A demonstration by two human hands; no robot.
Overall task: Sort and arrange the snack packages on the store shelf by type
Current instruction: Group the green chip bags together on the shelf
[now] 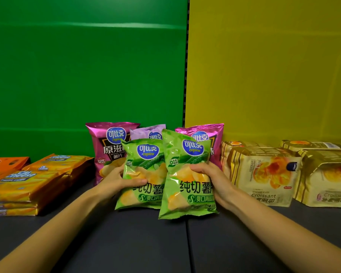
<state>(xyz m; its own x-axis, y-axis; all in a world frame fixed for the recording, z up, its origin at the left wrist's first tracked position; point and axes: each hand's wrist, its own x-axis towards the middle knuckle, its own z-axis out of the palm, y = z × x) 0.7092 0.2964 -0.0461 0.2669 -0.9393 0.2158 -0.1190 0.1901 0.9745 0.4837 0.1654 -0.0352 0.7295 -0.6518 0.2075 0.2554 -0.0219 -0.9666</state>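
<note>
Your left hand (116, 180) grips the left green glossy foil chip bag (141, 174) at its left edge, thumb laid across the front, fingers hidden behind. Your right hand (211, 180) grips the right green glossy foil chip bag (187, 178) at its right edge, thumb pressed into the front panel. Both hands are clamped on their bags.

Both bags stand upright, side by side, at the centre of the dark grey shelf surface (165, 243). The right bag overlaps the right edge of the left bag and sits nearer to you. You cannot tell whether their lower edges touch the shelf.

Directly behind them stand three more bags:
- a magenta foil chip bag on the left (108, 146), upright, partly covered by the left green bag;
- a pale purple foil chip bag (146, 132), only its top showing between the others;
- a second magenta foil chip bag on the right (213, 138), partly covered by the right green bag.

To your left lie stacked flat orange cheese wafer packs (28, 184), with a darker orange pack (6, 164) at the far edge. To your right stand gold-and-cream croissant packs (264, 174), just beside the right magenta bag.

The back wall is a green panel (87, 66) on the left and a yellow panel (264, 66) on the right, divided by a black perforated upright strip (186, 75).
</note>
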